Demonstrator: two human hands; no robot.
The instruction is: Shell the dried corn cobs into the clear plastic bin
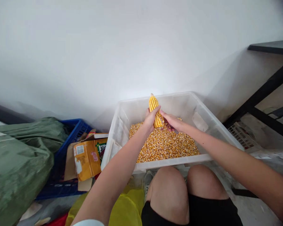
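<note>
My left hand (151, 118) is closed around an ear of corn (154, 104) with yellow kernels, its pointed tip tilted up and away from me. At the lower right side of the ear, my right hand (171, 121) presses against it with curled fingers. Part of the ear near that hand looks bare of kernels. Below both hands, loose corn kernels (167, 146) lie heaped in a whitish translucent plastic bin (217, 133). The fingertips of my right hand are partly hidden.
Left of the bin stands a blue crate (61, 188) with a green sack (21, 163) and flattened orange cardboard packaging (87, 158). Yellow sacking (128, 207) lies by my legs. A black metal frame (264, 89) rises at the right, and a white wall (132, 47) backs the bin.
</note>
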